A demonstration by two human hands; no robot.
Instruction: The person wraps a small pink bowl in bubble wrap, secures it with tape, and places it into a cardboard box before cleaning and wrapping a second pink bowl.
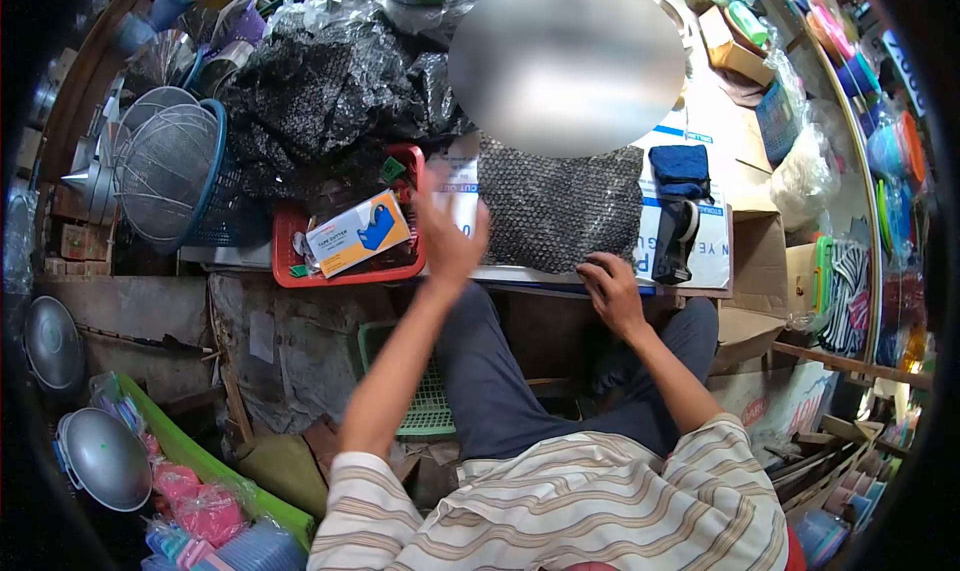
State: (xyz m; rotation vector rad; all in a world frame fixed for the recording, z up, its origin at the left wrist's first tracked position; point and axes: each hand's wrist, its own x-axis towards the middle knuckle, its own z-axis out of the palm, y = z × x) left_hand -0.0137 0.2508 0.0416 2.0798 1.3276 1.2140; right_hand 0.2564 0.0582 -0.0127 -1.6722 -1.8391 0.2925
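A sheet of dark bubble wrap [560, 206] lies flat on the work surface in front of me. My right hand [611, 289] touches or hovers at its lower right edge, fingers bent and apart. My left hand [450, 233], blurred by motion, is raised between the wrap and a red basket [347, 274], with its fingers apart and nothing seen in it. Inside the basket lies a boxed tape cutter [358, 233] beside small green items. A black tape dispenser [676, 241] stands right of the wrap, below a folded dark blue cloth item [681, 169].
Crumpled black bubble wrap [330, 91] is piled at the back left, beside wire strainers [165, 171] and a blue basket [225, 196]. Cardboard boxes [755, 271] stand at the right. A green crate [425, 396] sits below the surface. A blurred oval hides the back centre.
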